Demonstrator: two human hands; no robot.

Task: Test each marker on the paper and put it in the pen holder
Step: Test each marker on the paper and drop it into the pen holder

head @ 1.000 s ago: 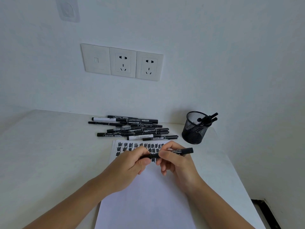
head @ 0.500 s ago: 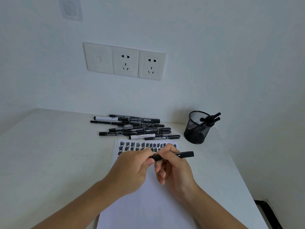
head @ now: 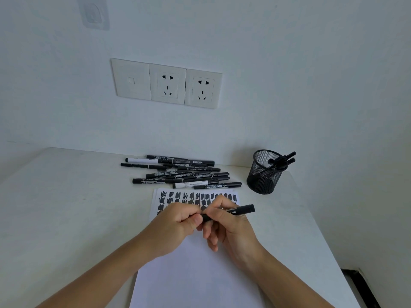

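Both hands have drifted a little nearer on the paper [head: 195, 274], keeping the same marker [head: 239, 210] between them. Left hand [head: 175, 227] pinches its left end; right hand [head: 229, 225] wraps the barrel, which pokes out to the right. Loose markers [head: 182, 172] lie beyond the scribbles [head: 178, 197], pen holder [head: 264, 174] far right.

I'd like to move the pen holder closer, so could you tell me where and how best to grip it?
Grip the pen holder around its lower mesh wall, coming from its left, table-centre side. It stands upright and is round, so a hand wraps it easily. The markers inside lean out over the right rim, so a grasp from above or the right would likely knock them. The wall sits close behind.
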